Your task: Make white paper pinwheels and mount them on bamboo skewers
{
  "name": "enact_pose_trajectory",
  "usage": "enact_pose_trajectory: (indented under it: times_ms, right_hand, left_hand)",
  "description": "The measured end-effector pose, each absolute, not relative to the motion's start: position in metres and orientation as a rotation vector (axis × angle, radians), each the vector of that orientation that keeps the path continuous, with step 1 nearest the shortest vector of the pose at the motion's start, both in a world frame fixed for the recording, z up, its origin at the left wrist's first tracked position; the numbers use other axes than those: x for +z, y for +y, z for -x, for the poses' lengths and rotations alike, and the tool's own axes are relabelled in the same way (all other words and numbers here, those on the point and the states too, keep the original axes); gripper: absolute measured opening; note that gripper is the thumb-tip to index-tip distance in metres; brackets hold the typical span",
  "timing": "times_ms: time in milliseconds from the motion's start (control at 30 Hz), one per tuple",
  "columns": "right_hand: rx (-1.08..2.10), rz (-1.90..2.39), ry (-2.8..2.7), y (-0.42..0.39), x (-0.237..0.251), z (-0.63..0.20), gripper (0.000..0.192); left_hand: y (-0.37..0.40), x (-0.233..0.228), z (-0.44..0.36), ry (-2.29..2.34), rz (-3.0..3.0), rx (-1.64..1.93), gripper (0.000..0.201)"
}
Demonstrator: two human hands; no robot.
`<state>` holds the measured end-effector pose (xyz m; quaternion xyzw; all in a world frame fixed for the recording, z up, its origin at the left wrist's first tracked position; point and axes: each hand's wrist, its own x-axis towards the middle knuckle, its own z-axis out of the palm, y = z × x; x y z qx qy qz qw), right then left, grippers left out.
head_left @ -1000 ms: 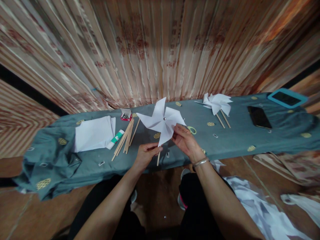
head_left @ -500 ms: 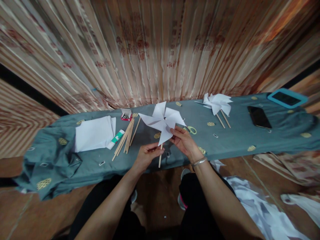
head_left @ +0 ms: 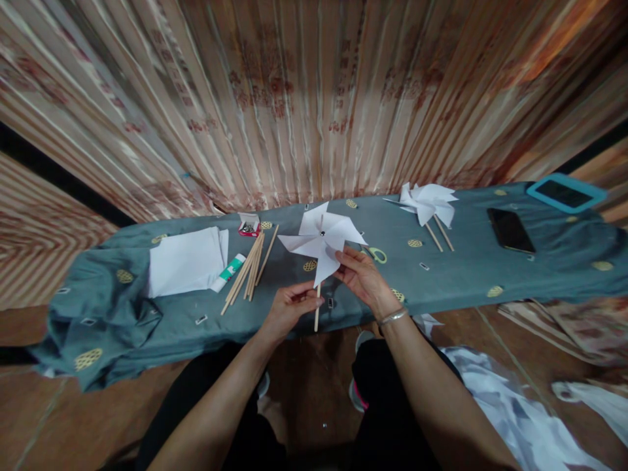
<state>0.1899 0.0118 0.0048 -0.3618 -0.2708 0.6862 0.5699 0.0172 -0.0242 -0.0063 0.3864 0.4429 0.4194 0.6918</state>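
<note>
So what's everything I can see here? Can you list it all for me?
held pinwheel: one, white paper on a wooden stick, between both hands
finished pinwheels: a small pile, white, on the table's far right part
wooden sticks: a bundle, tan, left of the hands
paper sheets: a stack, white, left on the table
glue tube: one, white and green, beside the sheets
scissors: one pair, green handles, by the right hand
phone: one, black, right
tablet: one, blue case, far right
tablecloth: one, grey-blue
curtain: striped, behind
left hand: grips the stick
right hand: pinches a blade
</note>
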Motion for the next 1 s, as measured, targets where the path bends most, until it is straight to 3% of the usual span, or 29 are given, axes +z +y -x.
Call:
enact_pose_trajectory:
  times_ms: [600,1000]
  right_hand:
    - [1.644,0.897,-0.622,0.012,0.002,-0.188,0.034]
    - [1.308,0.965,-0.474,0.022,0.007,-0.22,0.031]
  left_hand:
    - [-0.019,-0.01,-0.017,1.026,-0.939,1.022,0.041]
    - [-0.02,-0.013,-0.01,0.996,-0.954,0.921,0.045]
